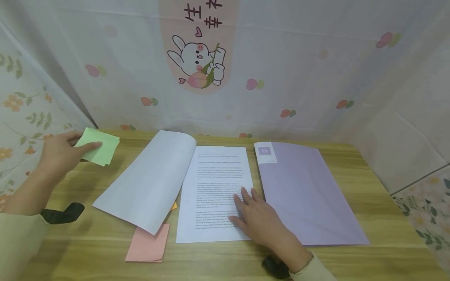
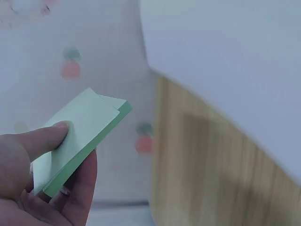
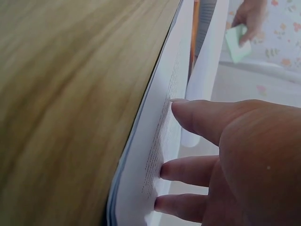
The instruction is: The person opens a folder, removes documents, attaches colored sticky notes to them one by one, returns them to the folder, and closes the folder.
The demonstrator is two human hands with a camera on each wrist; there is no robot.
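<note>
At the left, my left hand (image 1: 61, 152) pinches a pad of green sticky notes (image 1: 102, 150) between thumb and fingers, held above the table. In the left wrist view the thumb lies across the top of the green pad (image 2: 89, 127), whose top sheet sits askew. My right hand (image 1: 258, 216) rests with spread fingers on the lower right of a printed page (image 1: 218, 179). The right wrist view shows its fingertips touching the printed sheets (image 3: 162, 136). A blank white sheet (image 1: 147, 179) curls up to the left of the page.
Pink sticky notes (image 1: 149, 244) lie partly beneath the curled sheet, with a bit of orange paper (image 1: 174, 206) peeking out. A purple folder (image 1: 313, 195) lies right of the page on the wooden table (image 1: 386, 218). A patterned curtain (image 1: 299, 70) hangs behind.
</note>
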